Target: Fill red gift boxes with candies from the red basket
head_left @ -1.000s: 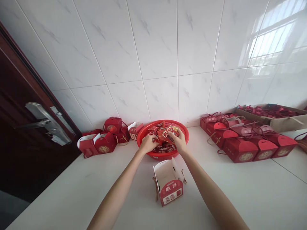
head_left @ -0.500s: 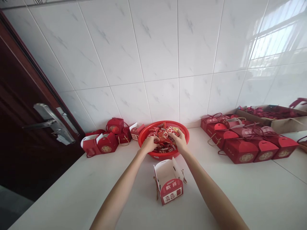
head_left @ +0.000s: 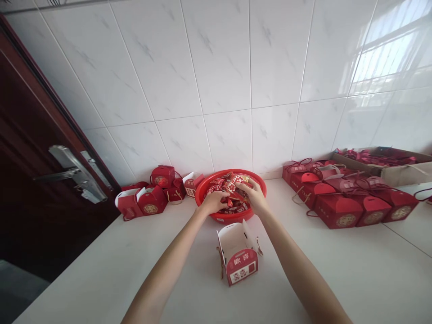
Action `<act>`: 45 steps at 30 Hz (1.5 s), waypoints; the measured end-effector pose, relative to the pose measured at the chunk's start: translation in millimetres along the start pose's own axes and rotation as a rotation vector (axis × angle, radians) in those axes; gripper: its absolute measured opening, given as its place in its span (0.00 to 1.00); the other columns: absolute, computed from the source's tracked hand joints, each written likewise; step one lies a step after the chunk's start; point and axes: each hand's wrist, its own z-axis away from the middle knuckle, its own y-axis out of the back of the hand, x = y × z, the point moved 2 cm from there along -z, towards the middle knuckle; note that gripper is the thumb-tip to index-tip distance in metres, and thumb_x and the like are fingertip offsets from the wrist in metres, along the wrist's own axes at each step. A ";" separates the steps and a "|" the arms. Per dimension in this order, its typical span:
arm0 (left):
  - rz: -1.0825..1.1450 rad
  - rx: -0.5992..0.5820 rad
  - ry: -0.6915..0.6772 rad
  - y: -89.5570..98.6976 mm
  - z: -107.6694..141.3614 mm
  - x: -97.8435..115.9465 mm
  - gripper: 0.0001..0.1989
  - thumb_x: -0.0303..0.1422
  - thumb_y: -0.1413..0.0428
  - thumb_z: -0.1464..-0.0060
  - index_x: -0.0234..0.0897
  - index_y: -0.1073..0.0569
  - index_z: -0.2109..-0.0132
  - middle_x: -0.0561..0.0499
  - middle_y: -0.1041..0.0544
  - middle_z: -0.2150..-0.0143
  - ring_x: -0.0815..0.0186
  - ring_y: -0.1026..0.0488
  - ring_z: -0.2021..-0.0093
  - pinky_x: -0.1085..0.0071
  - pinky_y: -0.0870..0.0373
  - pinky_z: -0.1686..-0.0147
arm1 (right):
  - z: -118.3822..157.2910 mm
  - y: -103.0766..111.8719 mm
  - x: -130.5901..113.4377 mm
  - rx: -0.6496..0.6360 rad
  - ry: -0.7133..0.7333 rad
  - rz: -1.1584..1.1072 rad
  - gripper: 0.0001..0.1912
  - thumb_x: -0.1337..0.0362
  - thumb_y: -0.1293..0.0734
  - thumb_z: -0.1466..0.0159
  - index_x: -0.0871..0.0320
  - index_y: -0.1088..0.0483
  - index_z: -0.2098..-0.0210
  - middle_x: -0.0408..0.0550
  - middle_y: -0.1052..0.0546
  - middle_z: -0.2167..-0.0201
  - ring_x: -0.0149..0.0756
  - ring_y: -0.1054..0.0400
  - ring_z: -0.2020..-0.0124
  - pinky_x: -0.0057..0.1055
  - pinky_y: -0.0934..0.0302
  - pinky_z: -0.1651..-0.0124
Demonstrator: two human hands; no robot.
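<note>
A red plastic basket (head_left: 222, 218) full of small red wrapped packets stands against the wall. My left hand (head_left: 214, 202) reaches into its left side, fingers curled together among the packets. What those fingers grip, if anything, is hard to make out. At the basket's right side, my right hand (head_left: 254, 193) pinches the edge of a red-and-white patterned packet (head_left: 232, 183). Between my forearms, in front of the basket, an unfolded red-and-white gift box (head_left: 242, 266) stands upright with its top flaps apart and a twisted cord at each side.
Several red gift boxes (head_left: 148, 201) stand left of the basket, some with raised flaps. Rows of closed red boxes (head_left: 339, 211) with cord handles stand at the right. Behind them is a cardboard carton (head_left: 410, 174) of red items. A door with a metal handle (head_left: 76, 173) borders the left.
My left hand has shifted slightly right and deeper among the packets. My right hand has moved a little, and the patterned packet by its fingers has shifted left. The open box stays put.
</note>
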 end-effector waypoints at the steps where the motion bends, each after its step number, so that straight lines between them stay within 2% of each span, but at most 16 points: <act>1: -0.005 0.001 -0.015 -1.4 -1.5 0.2 0.10 0.31 0.37 0.50 0.42 0.19 0.58 0.49 0.19 0.55 0.54 0.25 0.49 0.56 0.42 0.37 | 2.1 -1.3 -3.9 -0.011 0.004 0.003 0.18 0.55 0.23 0.51 0.56 0.27 0.65 0.44 0.20 0.68 0.40 0.25 0.65 0.33 0.31 0.64; 3: 0.002 -0.004 -0.039 -4.0 -4.6 1.0 0.09 0.30 0.36 0.52 0.42 0.20 0.60 0.49 0.20 0.55 0.54 0.26 0.48 0.53 0.50 0.33 | 6.0 -3.7 -11.1 -0.035 0.018 0.009 0.18 0.55 0.23 0.51 0.56 0.27 0.66 0.43 0.20 0.68 0.38 0.26 0.66 0.32 0.32 0.63; 5: 0.022 -0.011 -0.059 -5.4 -7.2 2.5 0.09 0.30 0.35 0.53 0.42 0.20 0.62 0.50 0.20 0.56 0.54 0.27 0.48 0.52 0.53 0.32 | 9.5 -5.2 -17.7 -0.055 0.037 0.018 0.17 0.55 0.23 0.51 0.56 0.27 0.67 0.43 0.20 0.69 0.37 0.26 0.67 0.32 0.32 0.63; 8: 0.055 0.020 -0.069 -2.5 -6.2 6.2 0.04 0.34 0.38 0.48 0.41 0.20 0.64 0.49 0.20 0.58 0.55 0.26 0.50 0.55 0.45 0.35 | 13.8 -5.3 -26.9 -0.072 0.055 0.020 0.17 0.55 0.23 0.50 0.56 0.27 0.66 0.43 0.20 0.68 0.37 0.26 0.67 0.31 0.32 0.65; 10: 0.140 0.099 -0.059 3.5 0.5 9.5 0.08 0.36 0.42 0.43 0.40 0.20 0.64 0.49 0.20 0.58 0.57 0.26 0.53 0.60 0.36 0.41 | 16.3 -4.7 -33.0 -0.095 0.064 0.027 0.18 0.55 0.23 0.50 0.56 0.26 0.64 0.45 0.20 0.67 0.38 0.25 0.67 0.31 0.31 0.66; 13: 0.409 0.184 -0.085 15.0 22.4 17.2 0.14 0.40 0.48 0.39 0.39 0.20 0.60 0.49 0.19 0.58 0.58 0.24 0.55 0.64 0.30 0.48 | 20.3 -3.9 -41.3 -0.144 0.088 0.080 0.19 0.54 0.24 0.48 0.56 0.25 0.59 0.46 0.19 0.66 0.41 0.24 0.64 0.33 0.29 0.64; 16: 0.640 0.089 -0.104 24.5 53.9 28.0 0.18 0.46 0.47 0.40 0.39 0.20 0.56 0.48 0.18 0.56 0.56 0.24 0.52 0.64 0.27 0.49 | 24.8 -4.4 -47.2 -0.177 0.103 0.127 0.20 0.54 0.25 0.47 0.55 0.25 0.58 0.47 0.19 0.66 0.44 0.23 0.62 0.36 0.28 0.61; 19: 0.655 0.021 -0.130 31.0 84.6 37.6 0.18 0.46 0.43 0.43 0.40 0.19 0.54 0.47 0.19 0.52 0.54 0.25 0.48 0.62 0.28 0.46 | 30.1 -6.2 -53.0 -0.193 0.119 0.157 0.20 0.54 0.24 0.48 0.55 0.25 0.58 0.46 0.19 0.64 0.44 0.23 0.61 0.38 0.28 0.59; 21: 0.617 0.080 -0.155 32.0 101.1 40.2 0.17 0.45 0.43 0.42 0.42 0.20 0.52 0.47 0.20 0.49 0.55 0.26 0.45 0.62 0.31 0.43 | 34.2 -7.6 -57.9 -0.234 0.126 0.209 0.20 0.54 0.25 0.47 0.55 0.24 0.57 0.46 0.19 0.63 0.44 0.24 0.61 0.39 0.28 0.58; 24: 0.580 0.182 -0.122 24.5 120.5 38.4 0.15 0.44 0.44 0.41 0.43 0.19 0.56 0.46 0.23 0.47 0.56 0.29 0.42 0.63 0.34 0.40 | 39.7 -7.7 -64.0 -0.369 0.148 0.319 0.19 0.55 0.25 0.46 0.56 0.24 0.57 0.47 0.19 0.61 0.43 0.25 0.59 0.39 0.29 0.56; 26: 0.580 0.171 -0.068 14.5 130.8 36.2 0.14 0.44 0.44 0.41 0.43 0.18 0.60 0.46 0.24 0.46 0.55 0.30 0.41 0.62 0.34 0.39 | 41.4 -4.2 -63.6 -0.443 0.186 0.402 0.18 0.56 0.24 0.48 0.56 0.24 0.60 0.46 0.20 0.63 0.43 0.26 0.59 0.38 0.30 0.57; 29: 0.617 0.117 0.024 -1.0 141.4 33.6 0.13 0.44 0.43 0.43 0.44 0.17 0.60 0.47 0.25 0.42 0.54 0.30 0.40 0.61 0.34 0.39 | 40.3 4.4 -55.1 -0.443 0.307 0.558 0.18 0.54 0.23 0.52 0.55 0.25 0.66 0.42 0.23 0.71 0.42 0.27 0.65 0.35 0.31 0.63; 32: 0.666 0.116 0.112 -11.0 143.7 30.9 0.16 0.38 0.43 0.46 0.43 0.19 0.52 0.48 0.23 0.43 0.54 0.29 0.41 0.62 0.32 0.41 | 38.8 8.2 -45.7 -0.445 0.407 0.697 0.17 0.51 0.23 0.51 0.53 0.27 0.69 0.39 0.27 0.76 0.38 0.31 0.70 0.32 0.35 0.68; 36: 0.697 0.158 0.180 -15.9 134.8 26.7 0.22 0.29 0.46 0.51 0.42 0.19 0.50 0.50 0.20 0.47 0.56 0.25 0.46 0.62 0.29 0.44 | 40.5 0.8 -46.6 -0.573 0.347 0.786 0.15 0.53 0.24 0.49 0.54 0.28 0.70 0.38 0.29 0.78 0.33 0.37 0.75 0.29 0.41 0.72; 41: 0.773 0.292 0.215 -18.3 120.5 17.6 0.21 0.29 0.47 0.55 0.39 0.18 0.54 0.49 0.18 0.51 0.55 0.23 0.51 0.63 0.26 0.49 | 44.1 -11.2 -51.9 -0.673 0.319 0.868 0.11 0.54 0.29 0.41 0.54 0.30 0.68 0.38 0.32 0.77 0.30 0.43 0.76 0.27 0.49 0.73; 45: 0.840 0.323 0.229 -23.5 117.0 11.4 0.22 0.30 0.47 0.55 0.36 0.19 0.53 0.48 0.18 0.51 0.55 0.22 0.51 0.65 0.26 0.51 | 41.9 -19.5 -38.2 -0.669 0.304 0.916 0.16 0.52 0.29 0.41 0.54 0.36 0.73 0.36 0.36 0.79 0.28 0.47 0.79 0.26 0.54 0.76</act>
